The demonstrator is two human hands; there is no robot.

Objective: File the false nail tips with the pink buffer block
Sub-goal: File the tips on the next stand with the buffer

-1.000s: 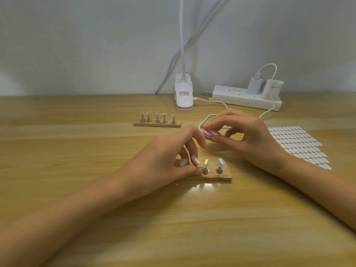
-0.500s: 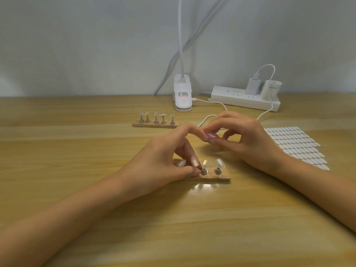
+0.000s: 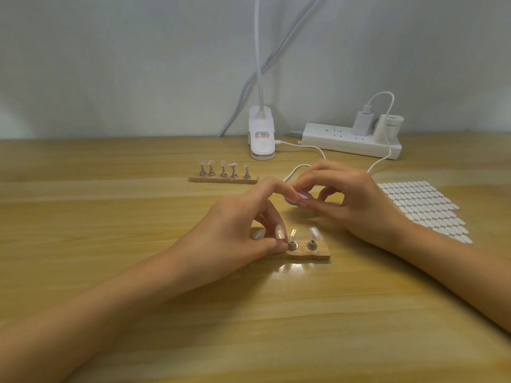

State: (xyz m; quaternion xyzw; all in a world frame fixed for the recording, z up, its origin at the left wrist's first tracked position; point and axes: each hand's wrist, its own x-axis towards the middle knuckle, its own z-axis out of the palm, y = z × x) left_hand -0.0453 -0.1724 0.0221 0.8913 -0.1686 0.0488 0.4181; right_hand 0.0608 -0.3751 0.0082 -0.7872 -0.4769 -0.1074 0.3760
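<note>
Nail-craft desk: wooden table, clip lamp, power strip, nail-tip stands.

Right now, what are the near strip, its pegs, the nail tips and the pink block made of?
Near strip: likely bare wood, tan, matte, rough-edged. Pegs: metal, grey and shiny. Nail tips: probably clear plastic; light shines through. Pink buffer block, in the right hand: matte, maybe foam, mostly hidden.
</note>
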